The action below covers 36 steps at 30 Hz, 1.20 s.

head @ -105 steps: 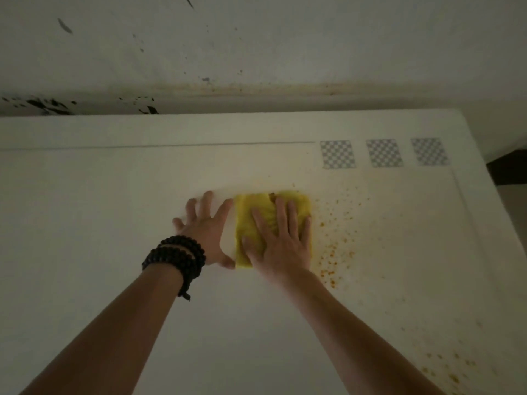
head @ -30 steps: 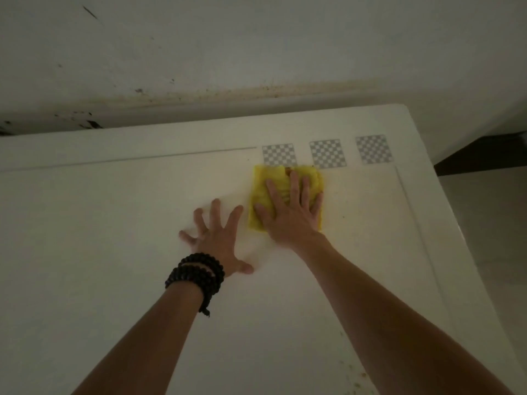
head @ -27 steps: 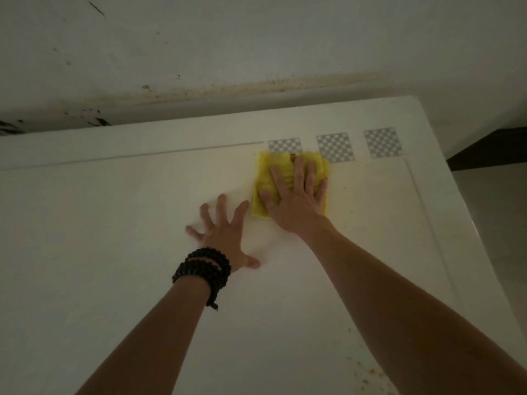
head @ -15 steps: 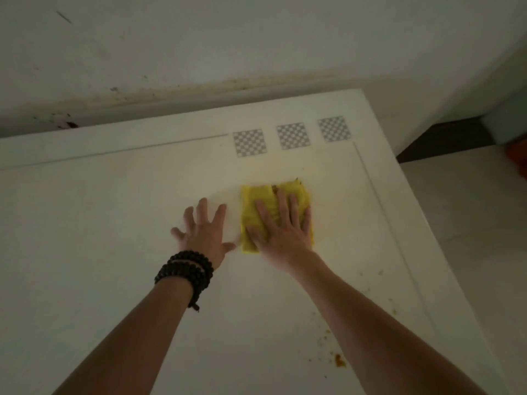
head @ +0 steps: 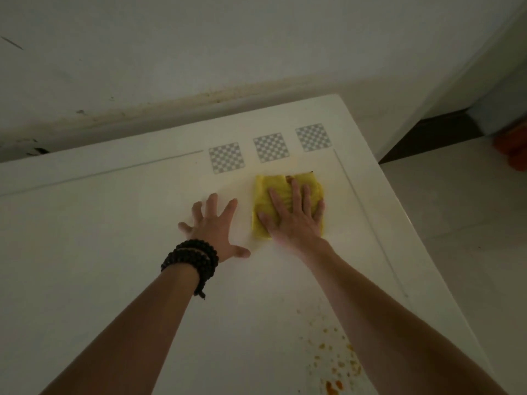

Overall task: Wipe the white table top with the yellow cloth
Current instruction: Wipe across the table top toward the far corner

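Most of the frame is filled by the white table top (head: 99,252), which runs from the left edge to a rounded corner at the upper right. Across its centre and left no marks can be made out, though the light is dim, so this part is judged to be clean. A patch of orange specks (head: 333,363) is seen at the lower right of the frame, beside the right forearm and well apart from the cloth; this patch is judged to be what is left of the task.

The yellow cloth (head: 263,195), folded to a rough square, is laid flat on the table just right of centre, just below the three checkered squares (head: 271,147). A small brownish stain is seen at its upper edge.

The cloth is pressed down by the right hand (head: 293,220), flat and open with fingers spread, not closed around it. The left hand (head: 212,232) is laid open on the bare table just beside the cloth, fingers splayed, nothing gripped. A dark beaded bracelet (head: 191,259) is worn on the left wrist.
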{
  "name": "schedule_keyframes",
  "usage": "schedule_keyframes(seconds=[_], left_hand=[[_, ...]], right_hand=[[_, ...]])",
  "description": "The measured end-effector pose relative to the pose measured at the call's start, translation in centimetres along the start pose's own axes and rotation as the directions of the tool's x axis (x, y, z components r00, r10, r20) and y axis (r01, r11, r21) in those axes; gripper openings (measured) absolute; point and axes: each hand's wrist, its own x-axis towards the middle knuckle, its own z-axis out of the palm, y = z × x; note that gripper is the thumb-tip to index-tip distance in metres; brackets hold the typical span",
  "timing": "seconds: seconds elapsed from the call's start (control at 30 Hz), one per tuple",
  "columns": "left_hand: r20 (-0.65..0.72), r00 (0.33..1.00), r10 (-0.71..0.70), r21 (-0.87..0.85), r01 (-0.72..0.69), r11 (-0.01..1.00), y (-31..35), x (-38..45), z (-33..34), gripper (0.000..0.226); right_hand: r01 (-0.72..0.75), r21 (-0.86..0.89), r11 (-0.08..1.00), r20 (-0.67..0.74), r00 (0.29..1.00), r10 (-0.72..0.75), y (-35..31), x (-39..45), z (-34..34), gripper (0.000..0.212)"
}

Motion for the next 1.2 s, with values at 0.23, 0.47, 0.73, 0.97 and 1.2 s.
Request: schedule_keyframes(seconds=[0.23, 0.47, 0.73, 0.97, 1.2], left_hand=[[0.043, 0.998, -0.045, 0.032, 0.044, 0.999, 1.3, 1.2, 0.2, 0.129], [-0.062, 0.996, -0.07, -0.02, 0.069, 0.997, 1.0, 0.5, 0.8, 0.117], [-0.13, 0.99, -0.046, -0.008, 0.046, 0.999, 2.0, -4.9, 5.0, 0.079], [-0.124, 0.992, -0.007, -0.012, 0.005, 1.0, -0.7, -13.0, 9.7, 0.078], [0.0, 1.0, -0.017, -0.019, 0.017, 1.0, -3.5, -23.5, 15.2, 0.082]], right_hand=[[0.051, -0.039, 0.998, 0.032, 0.998, -0.05, -0.7, 5.8, -2.2, 0.074], [0.068, -0.033, 0.997, 0.015, 0.998, -0.068, 0.0, 3.1, -1.3, 0.073], [0.075, -0.036, 0.997, 0.035, 0.997, -0.074, 1.4, -6.4, 2.3, 0.072], [0.12, -0.084, 0.989, 0.049, 0.992, -0.116, 0.9, -13.5, 6.2, 0.072], [0.161, -0.1, 0.982, 0.089, 0.984, -0.152, 0.3, -23.1, 11.2, 0.071]])
